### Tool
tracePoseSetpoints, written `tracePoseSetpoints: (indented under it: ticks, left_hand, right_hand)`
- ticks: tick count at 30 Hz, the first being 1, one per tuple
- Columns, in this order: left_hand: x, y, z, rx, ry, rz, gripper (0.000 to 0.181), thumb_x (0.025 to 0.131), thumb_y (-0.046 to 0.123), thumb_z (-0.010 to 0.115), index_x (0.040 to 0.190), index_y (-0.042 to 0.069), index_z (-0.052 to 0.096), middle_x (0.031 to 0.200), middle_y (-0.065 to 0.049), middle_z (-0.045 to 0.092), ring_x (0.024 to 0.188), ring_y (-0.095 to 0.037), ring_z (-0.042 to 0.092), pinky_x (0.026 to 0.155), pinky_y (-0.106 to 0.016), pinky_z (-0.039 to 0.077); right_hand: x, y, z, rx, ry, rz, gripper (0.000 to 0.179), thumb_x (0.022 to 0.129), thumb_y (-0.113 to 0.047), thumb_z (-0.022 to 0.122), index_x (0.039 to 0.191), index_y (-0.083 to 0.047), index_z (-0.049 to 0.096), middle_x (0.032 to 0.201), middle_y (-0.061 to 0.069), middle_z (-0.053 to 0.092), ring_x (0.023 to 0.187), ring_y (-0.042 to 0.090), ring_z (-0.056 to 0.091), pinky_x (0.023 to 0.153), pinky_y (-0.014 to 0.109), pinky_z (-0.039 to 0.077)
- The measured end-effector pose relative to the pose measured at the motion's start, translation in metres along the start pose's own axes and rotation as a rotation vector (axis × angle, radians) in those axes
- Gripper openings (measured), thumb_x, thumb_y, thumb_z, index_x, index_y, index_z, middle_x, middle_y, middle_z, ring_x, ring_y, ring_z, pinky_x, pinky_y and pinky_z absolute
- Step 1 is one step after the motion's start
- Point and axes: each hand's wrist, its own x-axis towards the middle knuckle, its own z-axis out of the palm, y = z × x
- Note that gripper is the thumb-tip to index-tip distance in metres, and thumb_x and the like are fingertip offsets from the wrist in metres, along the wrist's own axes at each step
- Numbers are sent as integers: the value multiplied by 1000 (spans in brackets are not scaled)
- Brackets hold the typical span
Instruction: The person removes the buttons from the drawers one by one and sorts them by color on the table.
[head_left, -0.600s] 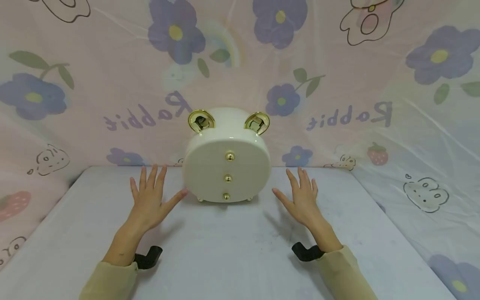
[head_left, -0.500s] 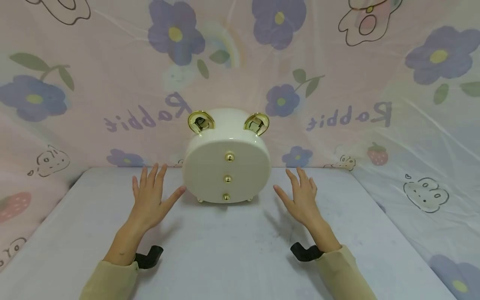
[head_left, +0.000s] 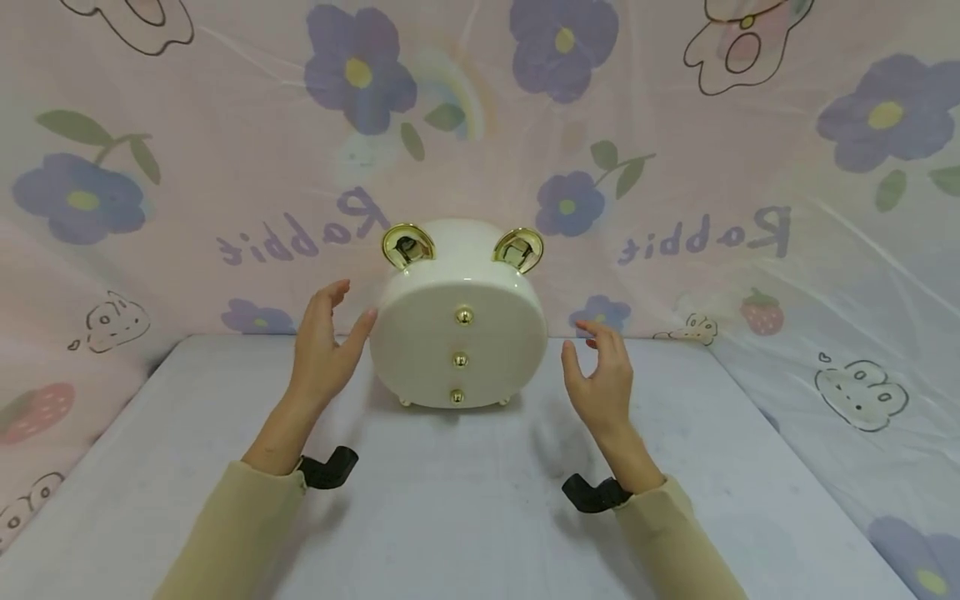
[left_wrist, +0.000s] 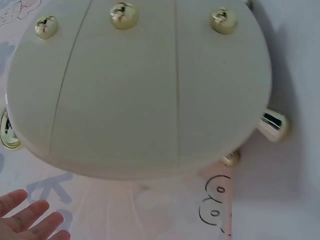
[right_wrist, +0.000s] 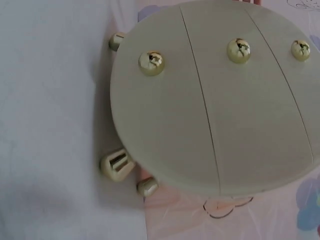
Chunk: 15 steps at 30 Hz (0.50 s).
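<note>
A glossy white box (head_left: 423, 350) with three drawers stands on the table, its front towards me. Each drawer has a round gold knob (head_left: 461, 360), and two gold ears (head_left: 408, 247) rise from the top. In the wrist views, seams between the drawer fronts (left_wrist: 120, 90) show, and the drawers lie flush. My left hand (head_left: 322, 350) is raised at the box's left side, thumb tip right at its edge and fingers slightly bent. On the other side, my right hand (head_left: 606, 379) hovers a little away from the box, fingers loosely curved. Neither hand holds anything.
The box rests on small gold feet (right_wrist: 117, 165) on a white-covered table (head_left: 457, 508). Close behind the table hangs a pink cloth (head_left: 465, 183) printed with flowers and rabbits. Black wrist mounts (head_left: 330, 468) stick out inward from both sleeves.
My left hand has risen and moved forward to the right, towards the box's side. My right hand has lifted slightly, and the fingers of both hands have gone from spread to bent.
</note>
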Motion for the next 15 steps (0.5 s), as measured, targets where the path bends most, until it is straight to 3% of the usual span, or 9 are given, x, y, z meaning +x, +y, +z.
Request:
tracePoseSetpoints:
  ticks: [5, 10, 15]
  left_hand:
    - [17, 8, 5, -49, -8, -19, 56, 95, 22, 58, 139, -5, 38, 140, -23, 44, 131, -39, 41, 109, -52, 32]
    - [29, 14, 9, -114, -27, -19, 58, 96, 26, 57, 144, 4, 35, 140, -22, 44, 132, -39, 42, 110, -52, 32]
    - [41, 17, 14, -161, -89, 14, 60, 96, 28, 56, 149, 16, 30, 142, -20, 42, 132, -40, 41, 110, -56, 30]
  right_hand:
    - [5, -11, 11, 70, 81, -16, 25, 83, 1, 61, 108, 4, 64, 107, 17, 65, 101, 30, 60, 78, 29, 49]
    - [7, -25, 20, 111, 92, -26, 24, 84, 2, 61, 108, 3, 63, 103, 15, 66, 96, 28, 61, 72, 21, 49]
    - [9, -37, 32, 154, 68, -61, 28, 82, 3, 65, 110, 4, 63, 96, 17, 66, 90, 28, 62, 61, 32, 52]
